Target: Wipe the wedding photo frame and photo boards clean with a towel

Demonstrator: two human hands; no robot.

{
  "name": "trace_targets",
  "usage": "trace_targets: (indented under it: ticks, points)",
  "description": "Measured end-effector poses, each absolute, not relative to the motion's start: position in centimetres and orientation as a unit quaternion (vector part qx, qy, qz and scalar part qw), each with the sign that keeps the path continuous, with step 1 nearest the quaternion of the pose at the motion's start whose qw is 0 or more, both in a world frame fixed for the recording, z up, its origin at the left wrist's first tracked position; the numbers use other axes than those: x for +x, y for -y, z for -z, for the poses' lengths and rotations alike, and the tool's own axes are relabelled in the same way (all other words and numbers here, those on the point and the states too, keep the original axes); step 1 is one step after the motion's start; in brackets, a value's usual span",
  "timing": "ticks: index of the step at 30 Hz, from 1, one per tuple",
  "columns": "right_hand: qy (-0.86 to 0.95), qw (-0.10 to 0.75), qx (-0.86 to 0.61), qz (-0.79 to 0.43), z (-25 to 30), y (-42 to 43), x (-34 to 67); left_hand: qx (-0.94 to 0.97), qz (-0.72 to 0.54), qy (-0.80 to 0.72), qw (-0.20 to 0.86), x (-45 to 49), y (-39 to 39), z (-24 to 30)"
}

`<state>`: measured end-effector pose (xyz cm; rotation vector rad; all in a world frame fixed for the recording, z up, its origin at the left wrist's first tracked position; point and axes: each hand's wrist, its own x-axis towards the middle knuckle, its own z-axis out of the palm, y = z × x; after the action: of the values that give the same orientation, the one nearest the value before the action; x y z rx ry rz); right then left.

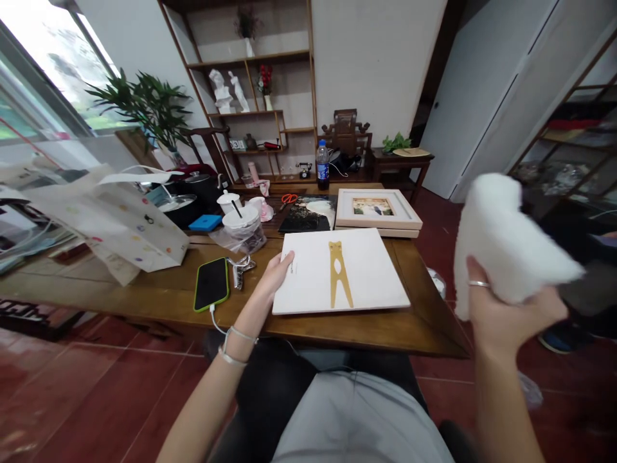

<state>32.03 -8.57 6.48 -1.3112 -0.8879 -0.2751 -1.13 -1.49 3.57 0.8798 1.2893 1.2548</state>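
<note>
A flat white board (308,276) bearing a gold, long-legged, cat-headed figure (336,273) lies tilted over the table's front edge. My left hand (278,273) grips the board's left side, with the thumb on top and the other fingers hidden underneath. Off to the right, away from the table, my right hand (506,315) clutches a bunched white fluffy cloth (501,238), raised in the air and slightly blurred. Just beyond the board sit a framed picture (373,206) in a pale wooden frame and a dark picture panel (308,213).
Left of the board lie a phone (212,284) on a cable and a crumpled foil wrapper (240,270). Behind are a lidded cup (241,222), a blue box (205,222), orange scissors (289,199) and a bottle (322,166). A paper bag (144,225) leans at the left.
</note>
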Motion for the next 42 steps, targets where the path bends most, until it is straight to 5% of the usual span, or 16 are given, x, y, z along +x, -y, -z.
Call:
trace_targets:
  ticks: [5, 11, 18, 31, 42]
  points:
    - [0.764, 0.356, -0.496, 0.207, -5.9, 6.7, 30.9, 0.418, -0.512, -0.538, 0.523, -1.1, 0.3, -2.3]
    - [0.874, 0.213, -0.396, 0.187, -3.3, 5.7, 28.8, 0.443, -0.489, -0.529, 0.534, -0.5, -0.5, -1.2]
    - [0.879, 0.212, -0.410, 0.122, -2.6, 6.1, 28.9, 0.483, -0.440, -0.547, 0.524, -0.6, 0.1, -2.3]
    - [0.886, 0.215, -0.397, 0.107, -1.7, 4.1, 28.9, 0.704, -0.288, -0.638, 0.125, -0.2, 1.8, -1.4]
    - [0.859, 0.211, -0.430, 0.180, -4.4, 3.3, 28.3, 0.803, -0.302, -0.490, 0.155, -0.8, 0.0, 0.9]
